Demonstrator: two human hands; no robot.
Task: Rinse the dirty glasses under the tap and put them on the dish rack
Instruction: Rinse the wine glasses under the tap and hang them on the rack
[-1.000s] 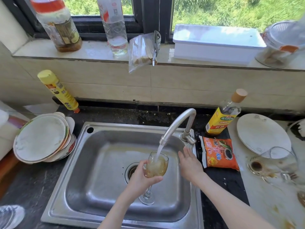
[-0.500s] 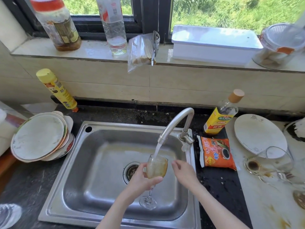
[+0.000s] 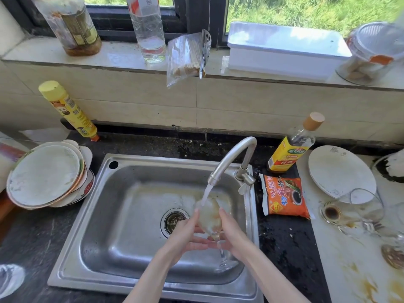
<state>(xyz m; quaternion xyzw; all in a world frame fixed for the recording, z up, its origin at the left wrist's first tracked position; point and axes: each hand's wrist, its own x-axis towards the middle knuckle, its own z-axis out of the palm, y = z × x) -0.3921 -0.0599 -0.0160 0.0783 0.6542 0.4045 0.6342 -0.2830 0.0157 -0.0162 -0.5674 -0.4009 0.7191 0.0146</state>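
A stemmed wine glass [image 3: 209, 217] with brownish residue is upright under the running tap [image 3: 231, 159], over the steel sink [image 3: 122, 215]. My left hand [image 3: 185, 236] cups its bowl from the left and my right hand [image 3: 232, 234] cups it from the right, fingers curved round the glass. Its stem and foot hang below my hands. Water streams from the spout onto the bowl. More dirty glasses [image 3: 360, 209] lie on their sides on the stained counter at the right. No dish rack is clearly in view.
A stack of plates [image 3: 46, 178] sits left of the sink, a yellow bottle [image 3: 70, 110] behind it. Right of the tap stand a sauce bottle [image 3: 291, 147], an orange packet [image 3: 284, 196] and a white plate [image 3: 341, 171]. Jars and a white box [image 3: 284, 49] line the windowsill.
My right hand moved from the tap handle onto the glass bowl. Both hands now hold the glass, which sits slightly lower and further right under the stream.
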